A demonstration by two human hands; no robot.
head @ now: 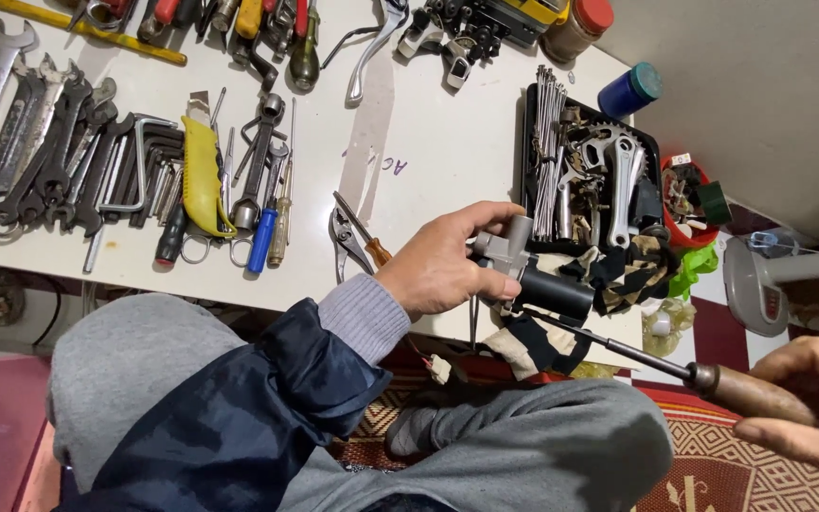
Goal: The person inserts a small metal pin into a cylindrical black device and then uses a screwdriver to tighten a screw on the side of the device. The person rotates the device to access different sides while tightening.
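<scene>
- While I sit with my knees under it, the white bench [447,142] carries rows of spanners [30,142], a yellow knife [203,175] and pliers [345,237].
- A black tray [531,104] of spokes and chainrings sits at the bench's right end.
- My left hand [443,265] holds a grey-and-black part [533,275] just off the bench edge, above a rag [618,270]; my fingers [485,220] are clamped round its grey end.
- My right hand [808,403], low right, has its fingers closed on a screwdriver [713,379] by the wooden handle, its tip touching the part's black body.
</scene>
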